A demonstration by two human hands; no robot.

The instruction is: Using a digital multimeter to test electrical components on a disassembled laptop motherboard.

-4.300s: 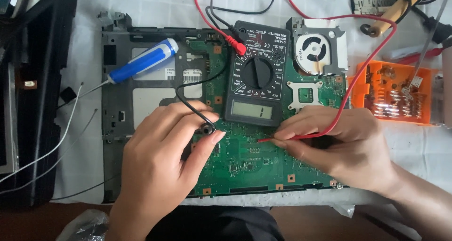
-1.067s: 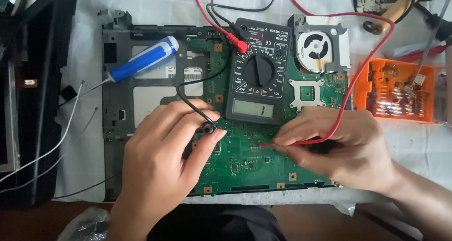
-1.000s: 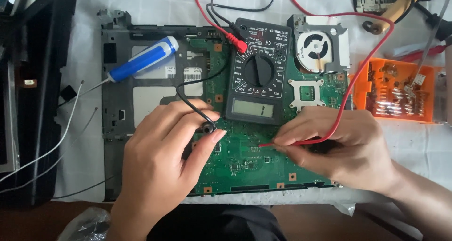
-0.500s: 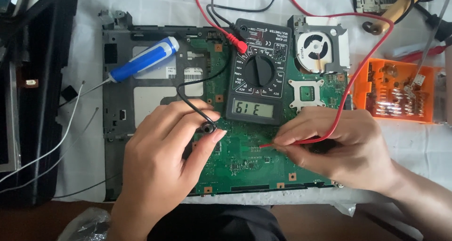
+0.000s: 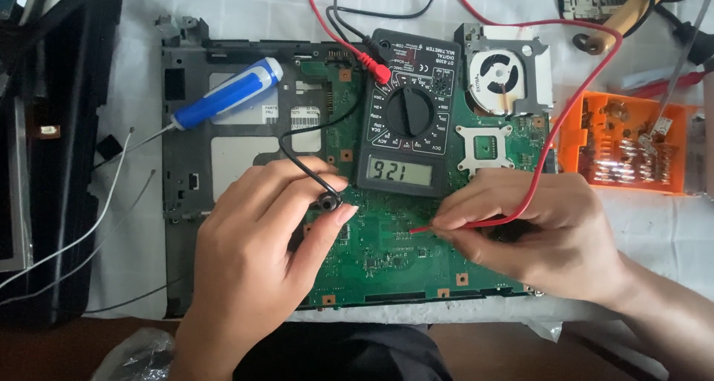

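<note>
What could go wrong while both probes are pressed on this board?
The red probe tip in the right hand sits among tightly packed parts on the green board; a slip might bridge contacts. The left hand hides the black probe tip, so drift could go unnoticed. The red lead could tug the multimeter.

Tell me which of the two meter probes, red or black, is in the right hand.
The red probe: the right hand pinches it, tip on the green circuit board. The black probe sits in the left hand.
</note>
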